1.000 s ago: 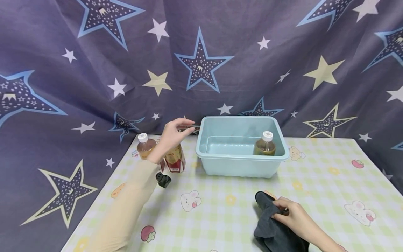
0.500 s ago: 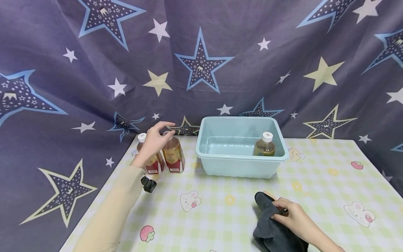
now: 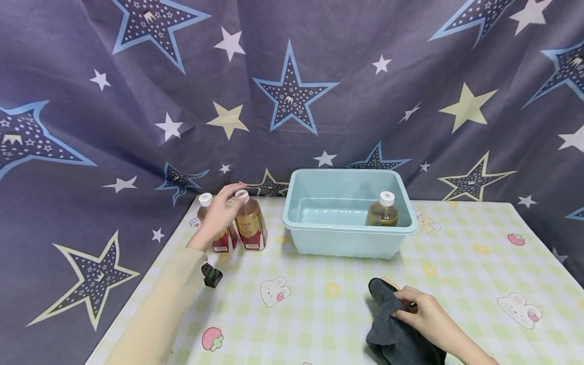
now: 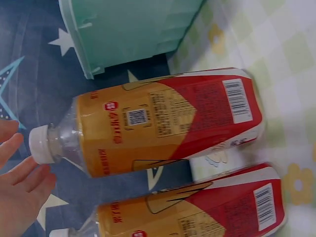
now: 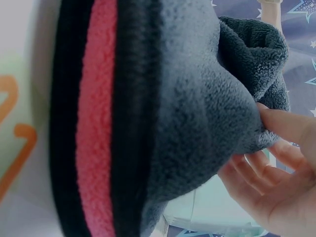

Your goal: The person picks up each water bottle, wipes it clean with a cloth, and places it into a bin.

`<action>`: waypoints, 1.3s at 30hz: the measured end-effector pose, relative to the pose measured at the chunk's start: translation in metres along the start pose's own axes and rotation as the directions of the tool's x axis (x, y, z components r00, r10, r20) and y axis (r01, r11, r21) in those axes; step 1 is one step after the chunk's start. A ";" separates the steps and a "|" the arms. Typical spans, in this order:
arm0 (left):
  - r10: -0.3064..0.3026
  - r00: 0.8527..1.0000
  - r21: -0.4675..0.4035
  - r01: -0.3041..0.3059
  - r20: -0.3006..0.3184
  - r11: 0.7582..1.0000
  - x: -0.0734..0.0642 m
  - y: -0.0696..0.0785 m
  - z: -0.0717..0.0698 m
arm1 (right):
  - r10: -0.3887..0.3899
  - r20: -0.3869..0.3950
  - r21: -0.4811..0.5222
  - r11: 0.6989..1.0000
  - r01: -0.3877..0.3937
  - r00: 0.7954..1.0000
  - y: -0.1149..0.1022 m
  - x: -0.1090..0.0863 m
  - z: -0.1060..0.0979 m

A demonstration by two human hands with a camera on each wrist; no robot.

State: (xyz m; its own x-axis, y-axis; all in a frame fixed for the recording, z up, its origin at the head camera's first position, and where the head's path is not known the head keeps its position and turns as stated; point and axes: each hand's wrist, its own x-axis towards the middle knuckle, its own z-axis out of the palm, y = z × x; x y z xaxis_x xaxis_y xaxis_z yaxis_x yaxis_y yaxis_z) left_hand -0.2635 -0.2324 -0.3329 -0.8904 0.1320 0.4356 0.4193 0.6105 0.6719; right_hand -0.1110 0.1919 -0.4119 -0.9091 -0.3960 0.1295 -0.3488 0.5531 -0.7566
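Left hand (image 3: 219, 213) is held at the white screw cap (image 3: 242, 195) of an upright clear plastic bottle with gold-and-red label (image 3: 252, 226), far left on the table; fingers are spread loosely around the cap, and whether it is touched cannot be told. A second, matching white-capped bottle (image 3: 224, 240) is stood upright just to the left, partly covered by the hand in the head view; whether the two bottles touch cannot be told. Barcodes on both labels are shown in the left wrist view. Dark grey fleecy cloth (image 3: 388, 324) is gripped by the right hand (image 3: 429, 314), near right, pinched between thumb and fingers; a pink-red stripe (image 5: 97, 113) between black bands is seen along it in the right wrist view. Pale blue rectangular plastic basin (image 3: 342, 242) is set at the far middle, right of the bottle pair. A third white-capped bottle (image 3: 383, 215) is placed upright in the basin's right part, lower half hidden by the near wall. Table is covered by a green-and-white checked tablecloth (image 3: 319, 329) with cartoon prints; the far side is backed by a purple-grey star-patterned curtain (image 3: 388, 111). Left forearm is covered by a cream sleeve (image 3: 157, 309).
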 end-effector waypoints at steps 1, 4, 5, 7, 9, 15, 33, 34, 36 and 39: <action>-0.010 1.000 -0.004 0.010 0.006 1.000 -0.001 -0.001 0.000 | 0.001 0.002 0.002 1.000 -0.001 1.000 0.000 0.000 0.000; -0.038 0.999 -0.015 0.038 0.014 0.999 -0.002 -0.003 0.002 | 0.008 0.008 0.010 1.000 -0.008 1.000 0.000 0.000 0.000; -0.046 0.999 -0.011 0.046 0.015 0.999 -0.002 -0.004 0.002 | 0.012 0.012 0.013 1.000 -0.012 1.000 0.000 0.000 0.000; -0.050 0.999 0.002 0.050 0.013 0.999 -0.002 -0.006 0.002 | 0.020 0.018 0.018 1.000 -0.020 1.000 0.000 0.000 0.000; -0.050 0.999 0.012 0.050 0.012 0.999 -0.003 -0.008 0.003 | 0.027 0.026 0.022 0.999 -0.027 0.999 0.000 0.000 0.000; -0.046 0.999 0.021 0.046 0.002 0.999 -0.005 -0.013 0.005 | 0.031 0.031 0.022 0.999 -0.032 0.999 0.000 0.000 0.000; 0.018 0.996 0.037 -0.015 -0.087 0.999 -0.011 -0.006 0.009 | 0.005 0.027 0.004 1.000 -0.005 1.000 0.002 0.002 -0.002; 0.029 0.996 0.044 -0.025 -0.089 0.999 -0.011 -0.005 0.009 | 0.001 0.025 0.004 1.000 -0.001 1.000 0.002 0.002 -0.002; 0.053 0.994 0.046 -0.049 -0.093 0.998 -0.013 -0.003 0.009 | -0.010 0.020 0.005 1.000 0.010 1.000 0.002 0.002 -0.003; 0.086 0.991 0.033 -0.083 -0.100 0.996 -0.016 0.003 0.008 | -0.026 0.013 0.006 1.000 0.026 1.000 0.002 0.003 -0.003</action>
State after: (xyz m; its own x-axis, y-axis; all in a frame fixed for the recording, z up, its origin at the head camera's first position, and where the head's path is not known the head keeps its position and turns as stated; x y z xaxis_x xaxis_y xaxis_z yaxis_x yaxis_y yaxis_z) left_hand -0.2492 -0.2263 -0.3432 -0.8289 0.1050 0.5495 0.4854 0.6232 0.6132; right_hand -0.1145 0.1938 -0.4110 -0.8967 -0.4196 0.1409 -0.3708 0.5385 -0.7567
